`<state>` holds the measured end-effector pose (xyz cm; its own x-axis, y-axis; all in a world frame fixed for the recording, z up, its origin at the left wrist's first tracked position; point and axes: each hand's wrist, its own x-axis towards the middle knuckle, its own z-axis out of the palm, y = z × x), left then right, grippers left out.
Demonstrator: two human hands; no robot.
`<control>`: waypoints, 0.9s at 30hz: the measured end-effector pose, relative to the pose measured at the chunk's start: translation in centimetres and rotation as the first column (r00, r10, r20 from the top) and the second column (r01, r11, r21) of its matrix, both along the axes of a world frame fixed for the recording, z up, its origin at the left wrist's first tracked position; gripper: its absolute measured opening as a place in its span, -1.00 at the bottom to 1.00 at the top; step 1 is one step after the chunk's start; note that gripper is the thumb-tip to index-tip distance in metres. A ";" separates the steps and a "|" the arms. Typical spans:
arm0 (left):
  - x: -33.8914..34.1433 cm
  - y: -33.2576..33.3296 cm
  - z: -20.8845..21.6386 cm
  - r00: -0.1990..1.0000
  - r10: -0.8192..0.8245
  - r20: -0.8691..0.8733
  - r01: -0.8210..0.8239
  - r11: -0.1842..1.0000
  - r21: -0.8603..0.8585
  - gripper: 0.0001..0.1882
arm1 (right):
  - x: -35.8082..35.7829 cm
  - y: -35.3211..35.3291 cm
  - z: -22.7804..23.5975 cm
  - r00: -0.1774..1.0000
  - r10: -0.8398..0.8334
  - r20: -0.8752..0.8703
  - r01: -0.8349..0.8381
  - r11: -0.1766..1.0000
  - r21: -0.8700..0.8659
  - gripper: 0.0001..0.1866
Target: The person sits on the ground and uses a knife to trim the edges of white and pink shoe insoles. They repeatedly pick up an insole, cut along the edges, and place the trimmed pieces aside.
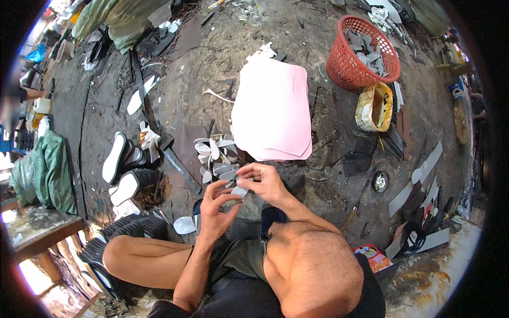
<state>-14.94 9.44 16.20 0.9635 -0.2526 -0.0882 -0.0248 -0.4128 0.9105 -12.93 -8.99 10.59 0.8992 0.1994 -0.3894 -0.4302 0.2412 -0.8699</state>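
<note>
Both hands meet above my lap in front of the pink sheets. My right hand (263, 183) pinches a small, flat grey cut piece (229, 175) between thumb and fingers. Just below it, my left hand (216, 209) has its fingers curled around a second grey piece (240, 191), which the right fingertips also touch. The fingers partly cover both pieces. Right beyond them lies a loose pile of similar grey and whitish pieces (214, 151) on the floor. A stack of large pink sheets (273, 106) is spread out past the pile.
A red plastic basket (339, 66) of grey pieces stands far right, beside a stained yellow container (366, 108). A hammer (180, 168) lies left of the pile. Black-and-white shoe soles (124, 185) and stacked black soles (127, 227) sit at left. A small round tin (380, 181) rests at right.
</note>
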 end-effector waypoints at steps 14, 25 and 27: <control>8.6 -3.8 -5.1 0.797 0.278 -0.536 -0.580 0.597 -0.554 -0.82 | 6.8 -9.9 0.0 0.471 0.801 0.369 0.592 0.023 -0.806 -0.59; 10.4 -5.2 -6.9 0.749 0.449 -0.487 -0.657 0.599 -0.458 -0.62 | 8.1 -10.4 1.5 0.287 0.900 0.329 0.433 0.185 -0.882 -0.80; 10.2 -4.7 -7.4 0.753 0.405 -0.519 -0.645 0.611 -0.458 -0.62 | 7.7 -9.3 0.7 0.231 0.923 0.308 0.523 0.149 -0.839 -0.80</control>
